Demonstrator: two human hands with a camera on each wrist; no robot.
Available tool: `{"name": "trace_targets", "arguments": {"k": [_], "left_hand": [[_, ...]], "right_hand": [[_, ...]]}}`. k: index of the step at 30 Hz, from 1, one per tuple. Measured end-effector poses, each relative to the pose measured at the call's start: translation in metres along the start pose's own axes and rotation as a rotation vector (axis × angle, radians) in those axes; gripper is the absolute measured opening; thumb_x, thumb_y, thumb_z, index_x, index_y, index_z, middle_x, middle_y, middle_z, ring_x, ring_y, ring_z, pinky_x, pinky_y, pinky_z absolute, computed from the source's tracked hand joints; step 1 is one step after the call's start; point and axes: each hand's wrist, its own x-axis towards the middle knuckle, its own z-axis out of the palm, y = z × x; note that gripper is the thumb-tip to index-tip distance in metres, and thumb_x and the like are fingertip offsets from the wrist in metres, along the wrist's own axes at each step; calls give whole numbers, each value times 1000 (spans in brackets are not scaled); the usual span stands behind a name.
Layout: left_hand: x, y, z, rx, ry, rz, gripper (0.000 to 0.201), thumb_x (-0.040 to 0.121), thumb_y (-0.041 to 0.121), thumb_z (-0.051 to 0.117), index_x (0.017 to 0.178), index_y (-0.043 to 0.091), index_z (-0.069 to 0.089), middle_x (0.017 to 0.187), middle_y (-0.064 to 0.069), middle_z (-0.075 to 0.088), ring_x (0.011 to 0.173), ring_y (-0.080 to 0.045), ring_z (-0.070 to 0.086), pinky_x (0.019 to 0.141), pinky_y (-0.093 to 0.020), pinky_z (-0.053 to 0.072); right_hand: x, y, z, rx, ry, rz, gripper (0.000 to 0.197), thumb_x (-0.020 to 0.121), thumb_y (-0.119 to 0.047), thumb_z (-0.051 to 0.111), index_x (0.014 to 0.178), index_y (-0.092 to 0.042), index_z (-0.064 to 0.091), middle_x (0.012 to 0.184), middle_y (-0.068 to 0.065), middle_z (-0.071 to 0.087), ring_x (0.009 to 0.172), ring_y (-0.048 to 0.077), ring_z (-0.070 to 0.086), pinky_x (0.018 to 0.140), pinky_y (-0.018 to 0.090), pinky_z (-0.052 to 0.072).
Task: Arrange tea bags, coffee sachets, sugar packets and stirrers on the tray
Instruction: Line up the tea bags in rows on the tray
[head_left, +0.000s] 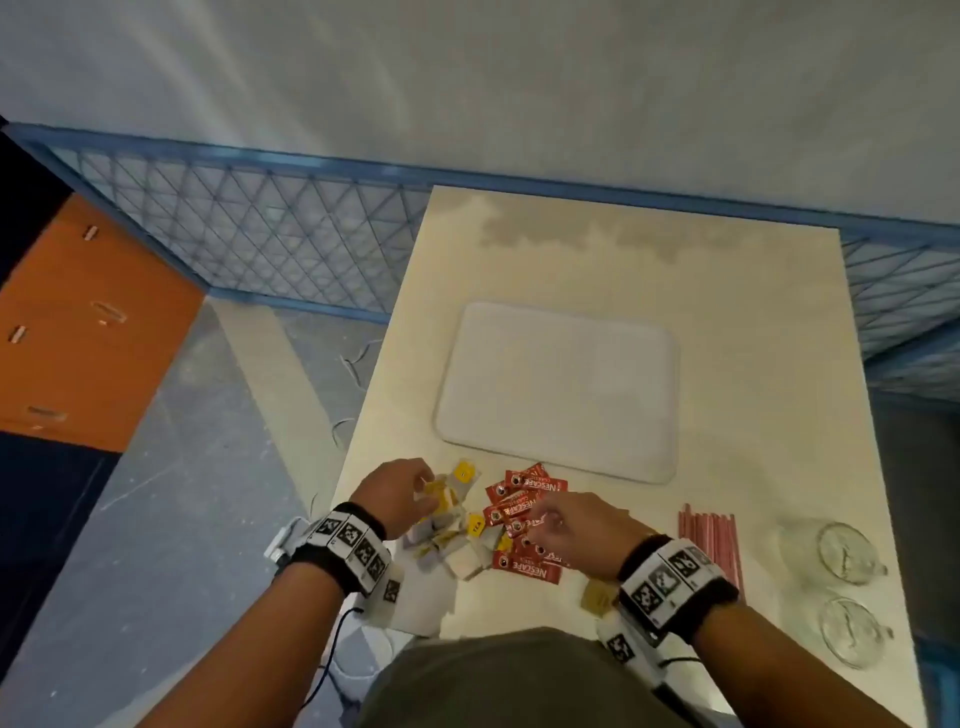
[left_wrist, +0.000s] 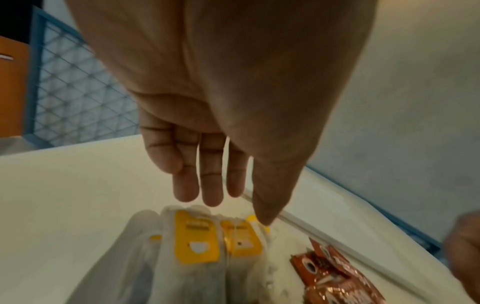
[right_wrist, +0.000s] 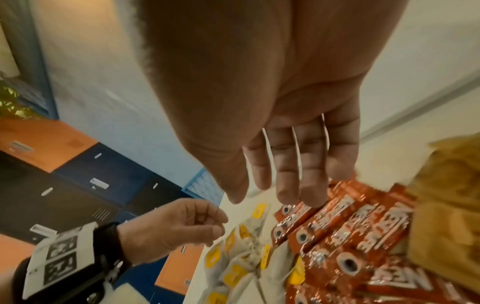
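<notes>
Hovering with loose, empty fingers near the table's front edge, the left hand (head_left: 402, 496) reaches over the tea bags (head_left: 457, 519) and the right hand (head_left: 576, 525) over the coffee sachets (head_left: 524, 499), likely to sort them for the bare tray (head_left: 558, 389) beyond, while the stirrers (head_left: 709, 540) wait rightward.

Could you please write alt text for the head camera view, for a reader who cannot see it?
Both hands reach over mixed packets on a table: left hand above tea bags, right hand above red coffee sachets. Beyond lies a white tray with nothing on it.
</notes>
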Motion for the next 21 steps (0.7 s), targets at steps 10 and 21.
{"name": "trace_targets", "arguments": {"k": [10, 21], "left_hand": [[11, 2, 5, 104, -96, 50, 16, 83, 31, 69, 98, 25, 74, 104, -1, 66, 102, -22, 64, 83, -27, 47], [15, -8, 11, 2, -87, 65, 35, 81, 34, 74, 113, 25, 65, 111, 6, 66, 101, -17, 63, 90, -35, 52]], "right_hand": [[60, -38, 37, -233, -47, -38, 29, 99, -30, 54, 125, -22, 66, 117, -1, 69, 107, 19, 62, 86, 30, 47], [77, -42, 64, -495, -11, -14, 33, 93, -38, 65, 114, -13, 64, 109, 7, 67, 98, 30, 66, 80, 41, 56]]}}
